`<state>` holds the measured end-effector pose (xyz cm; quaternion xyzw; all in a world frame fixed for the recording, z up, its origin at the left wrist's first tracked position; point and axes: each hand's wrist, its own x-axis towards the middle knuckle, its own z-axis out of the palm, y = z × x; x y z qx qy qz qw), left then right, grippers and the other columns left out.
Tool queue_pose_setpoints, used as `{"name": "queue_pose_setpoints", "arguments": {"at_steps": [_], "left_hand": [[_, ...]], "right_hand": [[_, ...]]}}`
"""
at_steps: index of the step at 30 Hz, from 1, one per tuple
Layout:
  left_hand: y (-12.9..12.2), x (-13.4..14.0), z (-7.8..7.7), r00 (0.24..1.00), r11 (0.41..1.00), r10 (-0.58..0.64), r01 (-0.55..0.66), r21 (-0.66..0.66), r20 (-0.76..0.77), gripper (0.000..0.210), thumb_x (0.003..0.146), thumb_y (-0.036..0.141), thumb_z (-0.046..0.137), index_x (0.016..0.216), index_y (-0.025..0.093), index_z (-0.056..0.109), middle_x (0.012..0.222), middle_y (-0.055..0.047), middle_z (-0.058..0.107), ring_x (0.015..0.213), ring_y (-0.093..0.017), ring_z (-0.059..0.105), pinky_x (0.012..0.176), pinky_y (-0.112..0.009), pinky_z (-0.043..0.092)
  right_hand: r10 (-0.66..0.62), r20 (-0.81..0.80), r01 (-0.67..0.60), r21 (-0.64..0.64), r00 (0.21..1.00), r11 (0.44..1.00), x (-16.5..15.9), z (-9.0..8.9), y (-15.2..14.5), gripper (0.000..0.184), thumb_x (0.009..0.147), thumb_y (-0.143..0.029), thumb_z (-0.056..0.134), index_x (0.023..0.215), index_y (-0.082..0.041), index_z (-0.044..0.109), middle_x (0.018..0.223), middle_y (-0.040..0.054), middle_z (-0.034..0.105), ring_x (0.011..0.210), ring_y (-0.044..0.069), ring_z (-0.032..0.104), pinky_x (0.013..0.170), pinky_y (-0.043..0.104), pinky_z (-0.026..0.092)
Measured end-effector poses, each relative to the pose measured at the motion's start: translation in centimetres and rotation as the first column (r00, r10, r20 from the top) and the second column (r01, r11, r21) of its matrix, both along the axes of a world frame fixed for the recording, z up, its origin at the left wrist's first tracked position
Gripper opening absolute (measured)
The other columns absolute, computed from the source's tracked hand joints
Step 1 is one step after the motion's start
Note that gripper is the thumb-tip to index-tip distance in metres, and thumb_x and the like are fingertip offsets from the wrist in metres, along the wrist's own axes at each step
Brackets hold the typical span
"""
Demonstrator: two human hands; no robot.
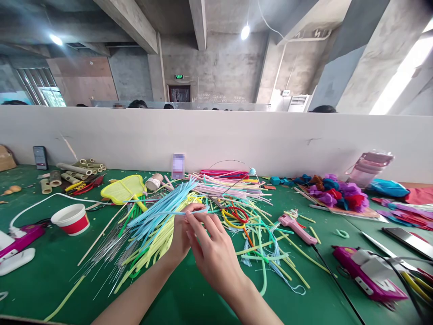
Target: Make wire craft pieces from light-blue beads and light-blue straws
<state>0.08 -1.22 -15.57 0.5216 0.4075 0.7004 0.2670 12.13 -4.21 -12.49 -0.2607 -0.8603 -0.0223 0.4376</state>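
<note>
— "What occupies the two hands at the centre of the frame?"

— "A pale-blue stem (171,212), raised above the green tabletop (194,304). The left hand (179,237), partly hidden behind the right, appears to pinch it at the fingertips; the right hand (216,239) closes thumb and forefinger on it just beside, the other fingers loosely bent."

— "Why so light a hold?"

— "Presumably because the stem is slender: fingertips can steady it, where a full fist might crush or hide it."

— "And the heaps?"

— "A blue bundle (162,210) lies left of centre across yellow-green stems (149,257), probably for easy reach. Thin metal wires (110,243) fan toward the lower left."

— "The tools?"

— "Scissors (246,216) rest right of centre, handles showing. Farther right, a pink glue gun (297,229) lies with its black cord trailing to the lower edge, a spot that seems to suit the right hand. A paper cup (75,224) stands at left, perhaps set aside against knocks."
</note>
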Motion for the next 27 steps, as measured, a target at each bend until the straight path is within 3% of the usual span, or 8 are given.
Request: {"name": "queue_pose_setpoints", "arguments": {"at_steps": [5,8,10,12,14,17,19,27], "left_hand": [[0.4,0.3,0.6,0.991,0.991,-0.038,0.054,-0.121,0.129,0.02,0.079,0.038,0.075,0.083,0.02,0.069,0.069,-0.002,0.062,0.064,-0.019,0.062,0.057,-0.032,0.052],[0.6,0.3,0.9,0.986,0.991,-0.01,0.032,-0.132,0.169,0.027,0.081,0.043,0.074,0.084,0.017,0.067,0.068,0.001,0.06,0.058,-0.012,0.055,0.052,-0.023,0.045],[0.7,0.3,0.9,0.982,0.99,-0.021,0.047,-0.136,0.189,0.03,0.083,0.045,0.073,0.088,0.017,0.066,0.068,0.002,0.059,0.053,-0.008,0.049,0.047,-0.02,0.039],[0.6,0.4,0.8,0.979,0.989,-0.041,0.068,-0.133,0.199,0.03,0.085,0.045,0.072,0.092,0.016,0.065,0.067,0.004,0.057,0.05,-0.006,0.044,0.046,-0.019,0.036],[0.3,0.5,0.8,0.977,0.989,-0.061,0.087,-0.119,0.204,0.03,0.086,0.045,0.072,0.093,0.017,0.065,0.065,0.005,0.055,0.049,-0.006,0.044,0.046,-0.018,0.036],[-0.1,0.7,1.0,0.974,0.987,-0.091,0.115,-0.108,0.207,0.03,0.085,0.045,0.073,0.094,0.018,0.064,0.063,0.005,0.053,0.049,-0.007,0.045,0.044,-0.017,0.035],[-0.3,0.9,1.2,0.976,0.985,-0.101,0.125,-0.116,0.191,0.031,0.085,0.046,0.073,0.092,0.017,0.065,0.061,0.004,0.054,0.048,-0.007,0.045,0.043,-0.017,0.035],[-0.6,1.3,1.2,0.977,0.983,-0.126,0.147,-0.114,0.171,0.029,0.084,0.045,0.074,0.089,0.017,0.068,0.058,0.005,0.053,0.046,-0.007,0.045,0.041,-0.017,0.034]], "right_hand": [[0.09,-0.073,-0.093,-0.05,0.993,0.994,0.5,-0.5,-0.9,0.048,0.097,-0.008,0.048,0.144,-0.017,0.046,0.122,0.0131,0.064,0.104,0.025,0.057,0.089,0.039,0.054],[0.084,-0.287,-0.14,-0.183,0.954,0.973,0.9,-1.6,-1.0,0.034,0.099,-0.011,0.047,0.131,-0.019,0.053,0.111,0.0103,0.065,0.098,0.02,0.061,0.084,0.033,0.053],[-0.005,-0.442,-0.151,-0.318,0.897,0.936,1.1,-2.2,-0.6,0.019,0.099,-0.018,0.05,0.115,-0.021,0.059,0.102,0.0073,0.066,0.089,0.017,0.063,0.078,0.03,0.052],[-0.116,-0.557,-0.211,-0.488,0.822,0.847,1.2,-2.4,0.1,0.011,0.098,-0.029,0.056,0.103,-0.02,0.062,0.093,0.0051,0.067,0.08,0.016,0.063,0.072,0.029,0.051],[-0.202,-0.649,-0.366,-0.628,0.734,0.686,1.3,-2.1,1.0,0.021,0.093,-0.039,0.064,0.098,-0.019,0.065,0.088,0.0043,0.067,0.077,0.016,0.062,0.068,0.028,0.049],[-0.276,-0.748,-0.616,-0.658,0.604,0.434,1.4,-1.3,2.4,0.034,0.083,-0.046,0.075,0.103,-0.019,0.072,0.09,0.0043,0.069,0.08,0.016,0.06,0.067,0.026,0.048],[-0.285,-0.777,-0.687,-0.629,0.561,0.363,1.4,-0.9,3.2,0.039,0.079,-0.045,0.079,0.109,-0.021,0.075,0.094,0.0042,0.071,0.084,0.016,0.059,0.072,0.026,0.046],[-0.253,-0.831,-0.744,-0.556,0.495,0.37,0.8,-1.1,4.3,0.03,0.071,-0.041,0.087,0.095,-0.024,0.082,0.087,0.0021,0.075,0.08,0.015,0.058,0.072,0.026,0.043]]}}
